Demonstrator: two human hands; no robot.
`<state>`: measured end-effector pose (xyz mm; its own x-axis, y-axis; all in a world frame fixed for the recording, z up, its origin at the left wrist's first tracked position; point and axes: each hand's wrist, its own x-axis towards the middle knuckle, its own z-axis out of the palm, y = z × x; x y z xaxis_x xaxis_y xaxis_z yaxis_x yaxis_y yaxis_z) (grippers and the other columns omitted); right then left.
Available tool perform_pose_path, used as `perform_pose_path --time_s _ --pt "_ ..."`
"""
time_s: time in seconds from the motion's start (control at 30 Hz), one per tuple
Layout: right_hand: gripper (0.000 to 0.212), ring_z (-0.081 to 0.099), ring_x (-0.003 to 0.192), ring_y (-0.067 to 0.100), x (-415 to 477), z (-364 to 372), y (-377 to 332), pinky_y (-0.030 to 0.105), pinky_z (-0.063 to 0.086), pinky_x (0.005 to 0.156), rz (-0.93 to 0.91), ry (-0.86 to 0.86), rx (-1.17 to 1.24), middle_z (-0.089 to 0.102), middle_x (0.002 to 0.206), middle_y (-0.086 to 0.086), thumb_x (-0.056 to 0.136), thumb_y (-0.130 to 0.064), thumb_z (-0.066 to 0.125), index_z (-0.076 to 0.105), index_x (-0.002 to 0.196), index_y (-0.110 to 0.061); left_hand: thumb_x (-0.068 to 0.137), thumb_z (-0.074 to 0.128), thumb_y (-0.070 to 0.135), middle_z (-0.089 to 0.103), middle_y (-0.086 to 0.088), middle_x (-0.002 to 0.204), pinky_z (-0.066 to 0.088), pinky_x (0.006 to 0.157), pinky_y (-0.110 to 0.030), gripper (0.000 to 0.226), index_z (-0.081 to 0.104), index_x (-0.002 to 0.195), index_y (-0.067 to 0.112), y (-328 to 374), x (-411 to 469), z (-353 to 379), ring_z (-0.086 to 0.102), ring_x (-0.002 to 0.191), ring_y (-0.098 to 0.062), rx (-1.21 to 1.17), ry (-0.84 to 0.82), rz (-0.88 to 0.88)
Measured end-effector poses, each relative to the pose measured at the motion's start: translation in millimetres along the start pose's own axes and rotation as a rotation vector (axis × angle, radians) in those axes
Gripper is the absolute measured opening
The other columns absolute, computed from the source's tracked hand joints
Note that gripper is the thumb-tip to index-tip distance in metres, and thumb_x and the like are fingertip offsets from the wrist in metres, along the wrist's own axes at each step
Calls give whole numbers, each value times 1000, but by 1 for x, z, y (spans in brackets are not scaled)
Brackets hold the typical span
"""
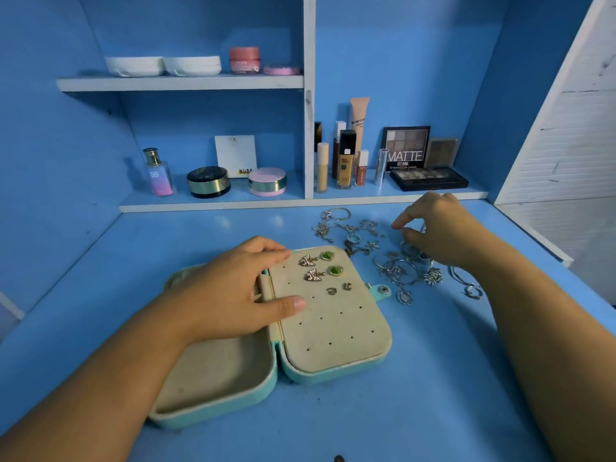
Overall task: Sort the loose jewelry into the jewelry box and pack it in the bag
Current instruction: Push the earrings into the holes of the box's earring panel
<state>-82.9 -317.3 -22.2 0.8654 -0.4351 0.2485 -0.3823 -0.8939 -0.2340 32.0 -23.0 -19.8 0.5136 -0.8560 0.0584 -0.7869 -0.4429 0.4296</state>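
Observation:
A teal jewelry box (333,371) lies open on the blue desk, its beige earring panel (336,325) on the right half and an empty tray (213,371) on the left. Butterfly earrings (308,261), green stone earrings (335,270) and small studs (346,286) are pinned on the panel. My left hand (230,291) rests flat over the box's hinge, thumb on the panel. A heap of loose silver jewelry (396,268) lies beyond the box to the right. My right hand (440,228) hovers over this heap, fingertips pinched near a small piece; what they hold is unclear.
Shelves at the back carry cosmetics: a perfume bottle (158,173), powder compacts (208,181), foundation bottles (345,160) and eyeshadow palettes (428,178). White bowls (163,65) and a pink jar (244,60) stand on the upper shelf. A white slatted panel (573,128) borders the right side.

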Motion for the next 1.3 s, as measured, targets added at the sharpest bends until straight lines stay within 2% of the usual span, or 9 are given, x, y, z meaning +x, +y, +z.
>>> perform_pose_path --time_s 0.17,0.4,0.67,0.77,0.9,1.03,1.13,1.2,1.3 --pt "17 39 109 23 0 6 -9 40 40 94 -45 -35 38 54 117 2 87 -31 65 71 103 -34 63 52 76 34 34 133 27 84 4 93 41 145 33 -2 1 1 40 120 11 -4 -1 5" --pt "20 44 108 21 2 10 -21 38 42 91 -133 -34 67 55 110 3 86 -32 66 72 105 -27 63 52 76 35 31 135 29 98 -11 93 41 145 32 -2 2 1 38 124 9 -3 2 5" --pt "15 46 106 22 5 14 -26 40 44 89 -122 -33 38 51 108 3 92 -28 59 69 96 -18 66 52 85 35 35 132 33 97 -12 95 41 145 33 -5 3 2 43 120 9 -7 4 13" --pt "11 44 104 17 -7 4 -39 33 40 91 -199 74 180 48 103 -5 92 -30 58 66 94 -23 63 50 86 34 37 131 36 95 -12 97 41 144 35 -5 2 1 46 117 8 -8 0 9" --pt "3 44 103 10 -35 -4 -77 13 34 87 -424 -30 306 51 103 -10 88 -30 64 67 87 -31 67 52 82 33 37 130 37 91 -7 88 41 142 38 -3 1 0 45 116 10 11 -15 16" --pt "8 46 99 17 -44 16 -99 34 41 89 -576 -36 235 54 104 -4 83 -30 65 69 86 -24 63 50 88 34 37 130 46 96 -23 96 41 143 36 -5 1 -1 53 110 2 14 -13 22" --pt "9 43 101 14 -43 17 -97 33 40 92 -552 -81 242 53 105 -5 84 -30 66 70 90 -25 58 48 89 33 37 130 46 95 -22 101 39 144 36 -5 1 -1 54 109 0 13 -15 18" --pt "11 43 103 9 -42 10 -93 22 38 92 -517 -111 308 52 105 -7 85 -31 67 70 95 -28 55 44 90 34 38 128 45 92 -16 103 39 143 38 -6 2 0 54 109 2 5 -11 24" --pt "16 47 98 4 -30 -2 -69 15 37 88 -409 -21 323 56 102 -9 87 -27 64 68 103 -29 55 46 91 33 41 128 38 86 -6 98 40 140 44 -9 2 1 48 112 10 -14 17 49"
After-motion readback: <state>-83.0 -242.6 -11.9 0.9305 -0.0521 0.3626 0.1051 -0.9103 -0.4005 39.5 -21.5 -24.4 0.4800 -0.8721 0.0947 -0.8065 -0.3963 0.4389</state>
